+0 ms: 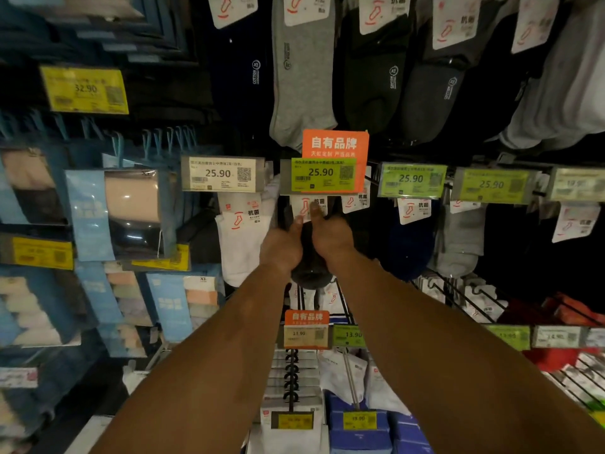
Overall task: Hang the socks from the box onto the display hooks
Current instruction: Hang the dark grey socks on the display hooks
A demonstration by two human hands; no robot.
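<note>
A dark sock pack [309, 257] with a white card header [306, 206] hangs between my two hands, just under the green 25.90 price tag [322, 176] with its orange sign. My left hand [282, 245] grips the pack's left side, thumb pointing up at the card. My right hand [330, 235] holds the right side, a finger pressing on the card. The hook itself is hidden behind the tag. The box is out of view.
White socks [240, 247] hang to the left, navy and grey socks [458, 237] to the right. Grey and black socks hang on the row above. Blue underwear packs [121, 214] fill the left. Lower hooks with price tags [306, 334] jut out beneath my arms.
</note>
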